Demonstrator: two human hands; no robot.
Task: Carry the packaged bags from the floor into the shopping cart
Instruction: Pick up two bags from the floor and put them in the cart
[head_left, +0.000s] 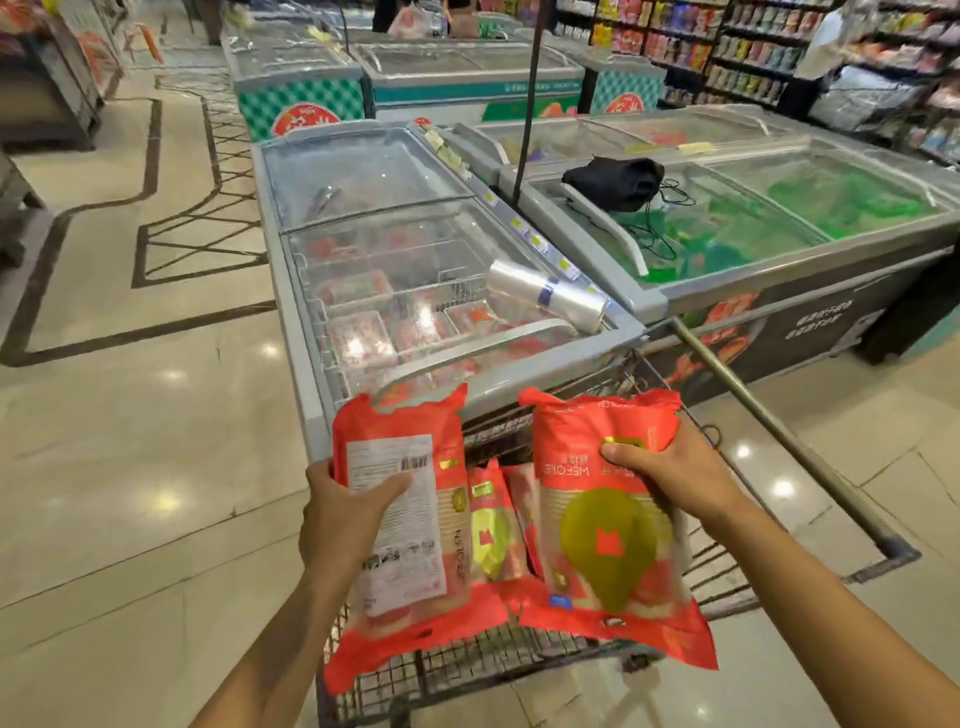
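We hold two red packaged bags above the wire shopping cart, which stands in the near middle against a glass-topped chest freezer. Our left hand grips the left bag by its left edge, thumb pressed on the white label side that faces us. Our right hand grips the right bag by its upper right edge, thumb on the front with its green emblem. Between the two, more red bags stand inside the cart. A roll of clear plastic bags lies on the freezer's near right corner. A black pouch rests on the second freezer, farther right.
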